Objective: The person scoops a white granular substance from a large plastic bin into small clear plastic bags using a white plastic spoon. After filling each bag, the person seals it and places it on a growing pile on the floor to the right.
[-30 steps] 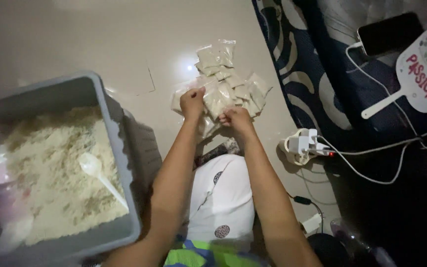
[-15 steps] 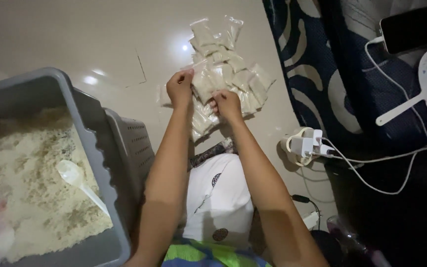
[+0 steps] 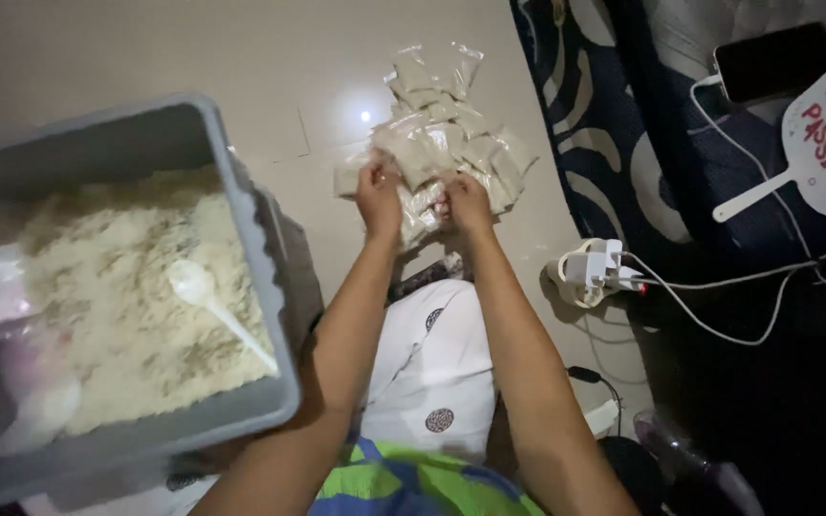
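Note:
Both my hands are stretched out over the tiled floor and grip one small clear bag of pale powder (image 3: 420, 161). My left hand (image 3: 379, 198) pinches its left side, my right hand (image 3: 463, 202) its lower right edge. Just beyond lies a heap of several filled clear packets (image 3: 451, 115), spread on the floor. To my left stands a grey plastic tub (image 3: 258, 253) filled with cream-coloured powder (image 3: 126, 287), with a white plastic spoon (image 3: 205, 296) lying in it.
A white power strip with plugs and cables (image 3: 597, 272) lies on the floor to the right. Further right is a dark patterned mattress (image 3: 614, 105) with a phone (image 3: 774, 59) and a white hand fan (image 3: 819, 143). Crumpled clear plastic (image 3: 2, 296) hangs over the tub's left side.
The view has drifted a little, so the tub sits lower and further left. My hands stay at the packet heap, still working on one bag, now held slightly nearer to me.

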